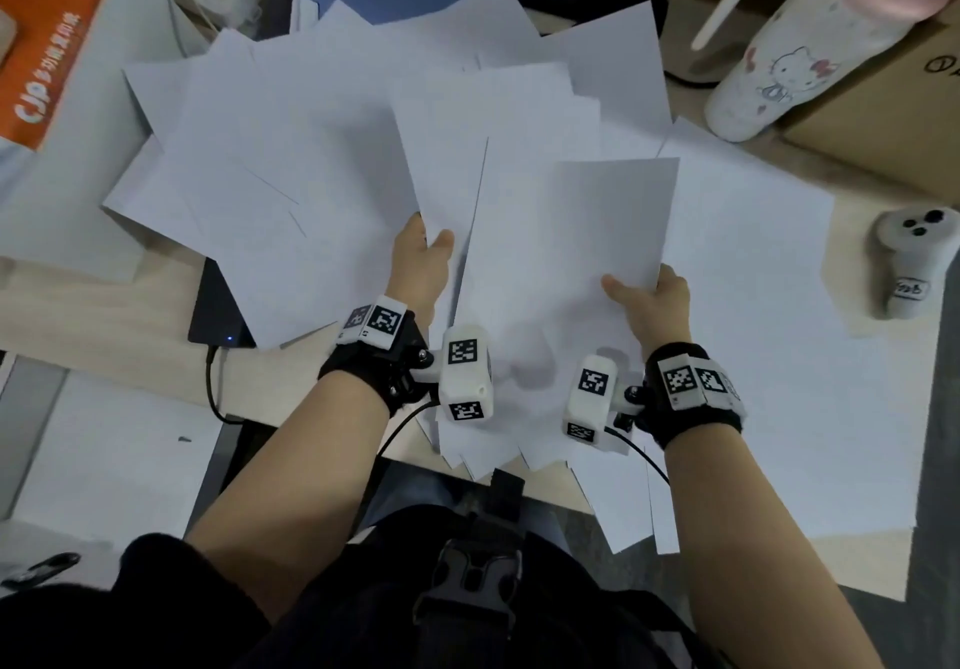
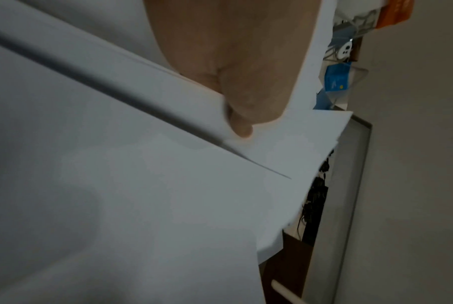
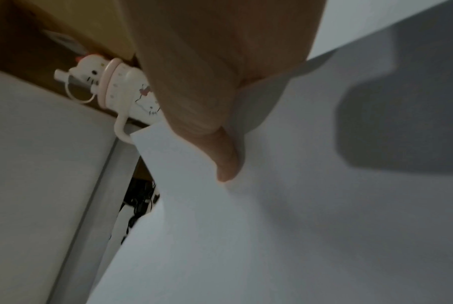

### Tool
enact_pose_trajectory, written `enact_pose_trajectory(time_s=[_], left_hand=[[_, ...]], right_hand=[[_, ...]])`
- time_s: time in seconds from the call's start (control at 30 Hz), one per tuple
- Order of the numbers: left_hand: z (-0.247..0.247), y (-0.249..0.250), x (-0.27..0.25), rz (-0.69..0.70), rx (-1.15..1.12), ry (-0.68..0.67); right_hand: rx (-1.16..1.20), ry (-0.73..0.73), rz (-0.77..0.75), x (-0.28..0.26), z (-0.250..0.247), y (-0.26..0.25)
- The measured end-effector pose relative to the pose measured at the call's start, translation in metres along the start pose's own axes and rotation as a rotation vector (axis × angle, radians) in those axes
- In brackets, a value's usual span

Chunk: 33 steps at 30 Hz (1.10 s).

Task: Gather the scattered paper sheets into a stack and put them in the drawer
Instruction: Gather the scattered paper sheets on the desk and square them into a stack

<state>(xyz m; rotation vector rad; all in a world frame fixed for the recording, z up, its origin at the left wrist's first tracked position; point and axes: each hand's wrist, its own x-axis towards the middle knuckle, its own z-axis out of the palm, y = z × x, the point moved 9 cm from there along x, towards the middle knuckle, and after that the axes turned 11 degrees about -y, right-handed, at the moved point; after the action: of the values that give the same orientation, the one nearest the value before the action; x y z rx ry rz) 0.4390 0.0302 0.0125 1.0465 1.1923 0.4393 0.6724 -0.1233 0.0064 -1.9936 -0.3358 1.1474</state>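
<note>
Several white paper sheets [image 1: 311, 138] lie fanned over the desk. My left hand [image 1: 423, 257] pinches the lower corner of a few sheets [image 1: 457, 159] near the middle, thumb on top; the left wrist view shows the thumb [image 2: 236, 102] pressed on the paper edge [image 2: 168, 86]. My right hand [image 1: 649, 294] grips the right edge of a lifted bundle of sheets [image 1: 561, 252], thumb on top, other fingers hidden under it; in the right wrist view the thumb [image 3: 220, 148] lies on that paper [image 3: 298, 205]. More sheets [image 1: 779, 330] lie flat to the right. No drawer is visible.
A white cartoon-cat bottle [image 1: 789, 44] lies by a cardboard box [image 1: 893, 112] at the back right. A grey controller [image 1: 909, 263] sits at the right edge. An orange box [image 1: 47, 34] is back left; a dark device [image 1: 218, 309] with cable lies under the papers.
</note>
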Motion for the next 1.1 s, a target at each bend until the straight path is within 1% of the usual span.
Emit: enact_pose_trajectory(time_s=[0.07, 0.17, 0.23, 0.3, 0.5, 0.57, 0.63, 0.77, 0.87, 1.0, 1.03, 1.1], left_hand=[[0.000, 0.008, -0.005, 0.035, -0.042, -0.021], [0.000, 0.020, -0.012, 0.075, -0.104, -0.089], [0.000, 0.028, -0.015, 0.094, -0.129, -0.115], [0.002, 0.034, -0.016, 0.111, -0.147, -0.132], [0.012, 0.062, -0.021, 0.181, -0.116, -0.114], [0.018, 0.072, -0.024, 0.198, -0.107, -0.133], [0.023, 0.084, -0.027, 0.265, -0.067, -0.154], [0.027, 0.113, -0.038, 0.392, -0.027, -0.124], [0.028, 0.137, -0.049, 0.451, -0.019, -0.146], [0.029, 0.170, -0.067, 0.558, 0.018, -0.176], [0.028, 0.176, -0.072, 0.586, 0.021, -0.179], [0.027, 0.182, -0.076, 0.598, 0.017, -0.196]], right_hand=[[0.101, -0.025, -0.008, -0.003, -0.004, 0.000], [0.232, -0.100, -0.034, -0.010, -0.008, -0.005], [0.280, -0.142, -0.044, -0.015, -0.010, -0.010], [0.294, -0.153, -0.086, -0.020, -0.014, -0.019], [0.274, -0.087, -0.270, -0.034, -0.030, -0.051], [0.299, -0.061, -0.319, -0.040, -0.035, -0.058], [0.336, -0.047, -0.363, -0.047, -0.040, -0.065], [0.371, 0.004, -0.448, -0.061, -0.052, -0.080], [0.399, 0.050, -0.511, -0.073, -0.062, -0.091], [0.463, 0.068, -0.584, -0.090, -0.071, -0.107], [0.470, 0.071, -0.592, -0.093, -0.074, -0.111], [0.457, 0.070, -0.588, -0.098, -0.077, -0.116]])
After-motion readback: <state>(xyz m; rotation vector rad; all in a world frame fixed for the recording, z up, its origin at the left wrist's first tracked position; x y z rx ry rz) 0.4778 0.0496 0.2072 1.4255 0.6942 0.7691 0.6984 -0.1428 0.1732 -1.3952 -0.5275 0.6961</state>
